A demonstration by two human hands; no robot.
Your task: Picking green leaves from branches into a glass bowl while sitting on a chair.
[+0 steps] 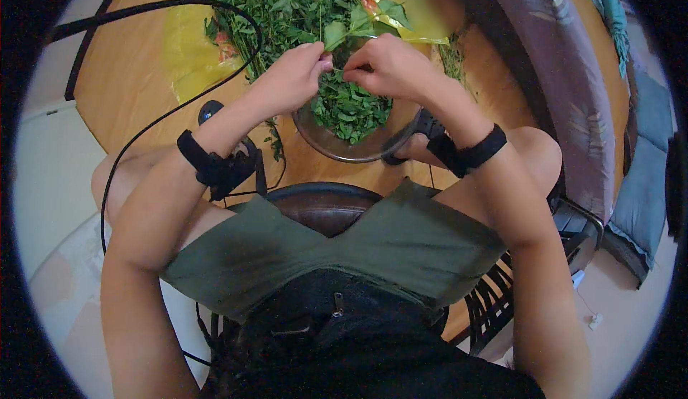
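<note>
Over a clear bowl (322, 150) both my hands are closed around a fresh leafy sprig (360, 21) with broad green leaves. My left hand (297, 74) pinches at its lower left leaf, thumb against fingertips. My right hand (393, 66) has its fingers curled and pinched just under the leaves on the right; the fingertips hide what exactly they grip. Loose picked leaves (351, 112) fill much of the bowl beneath. Just beyond, a large heap of leafy stems (287, 12) lies on a yellow plastic sheet (188, 59).
A black cable (143, 130) loops across the left side, near my left forearm. Some thin stems (453, 62) lie on the wooden floor (122, 91) right of the bowl. A cloth-covered edge (559, 62) rises at the right. My feet and knees flank the bowl.
</note>
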